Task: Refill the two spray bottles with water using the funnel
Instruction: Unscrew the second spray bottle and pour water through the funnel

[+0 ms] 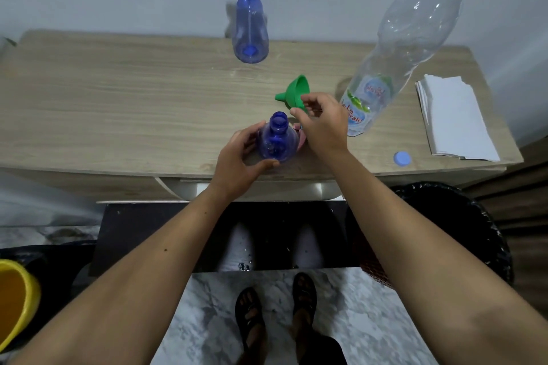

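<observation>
An uncapped blue spray bottle (277, 139) stands near the table's front edge, its neck open. My left hand (240, 160) grips its body from the left. My right hand (321, 123) pinches the rim of a green funnel (293, 93), which is tilted just right of and beyond the bottle's mouth. A second blue spray bottle (250, 29) with its white and blue trigger head on stands at the back of the table. A large clear water bottle (394, 50), uncapped, stands to the right. Something pink (298, 136) shows behind the held bottle, mostly hidden.
The wooden table (118, 104) carries a stack of white paper napkins (456, 118) at the right and a blue bottle cap (402, 159) near the front edge. A black bin (462, 222) sits below right, a yellow bucket (14, 302) at lower left.
</observation>
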`<state>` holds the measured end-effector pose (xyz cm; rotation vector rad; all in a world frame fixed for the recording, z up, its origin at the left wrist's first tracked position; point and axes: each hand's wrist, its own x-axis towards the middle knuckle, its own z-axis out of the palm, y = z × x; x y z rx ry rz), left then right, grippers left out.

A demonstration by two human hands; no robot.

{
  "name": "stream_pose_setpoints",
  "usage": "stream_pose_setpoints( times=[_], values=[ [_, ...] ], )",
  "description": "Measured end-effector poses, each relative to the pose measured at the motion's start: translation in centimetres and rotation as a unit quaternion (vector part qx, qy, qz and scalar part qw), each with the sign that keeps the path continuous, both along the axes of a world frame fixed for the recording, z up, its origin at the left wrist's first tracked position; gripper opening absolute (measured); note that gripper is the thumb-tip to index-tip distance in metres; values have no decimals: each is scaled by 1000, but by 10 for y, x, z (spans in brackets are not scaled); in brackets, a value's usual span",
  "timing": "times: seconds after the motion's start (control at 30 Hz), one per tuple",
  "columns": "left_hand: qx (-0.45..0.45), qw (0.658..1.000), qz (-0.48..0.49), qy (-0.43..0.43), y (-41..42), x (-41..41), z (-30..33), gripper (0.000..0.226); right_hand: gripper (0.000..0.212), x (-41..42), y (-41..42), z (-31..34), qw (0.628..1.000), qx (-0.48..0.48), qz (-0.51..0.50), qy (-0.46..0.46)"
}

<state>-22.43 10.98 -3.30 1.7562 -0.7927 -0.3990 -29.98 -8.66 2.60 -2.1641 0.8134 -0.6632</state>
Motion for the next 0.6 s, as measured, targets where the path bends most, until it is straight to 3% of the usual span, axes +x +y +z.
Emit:
stream_pose_setpoints(
  times=[0.13, 0.23, 0.6],
  values=[
    [-5, 1000, 0, 4, 0, 0, -1, 84, 39, 14, 0, -3, 999, -6, 6, 38],
    [-13, 1000, 3, 9, -1, -1, 0, 83, 29, 19, 0, -4, 999, 4, -4, 53],
    [-4, 1000, 5, 6, -2, -4, 7, 83, 11, -5, 2, 45, 996, 41, 10, -79]
  ],
)
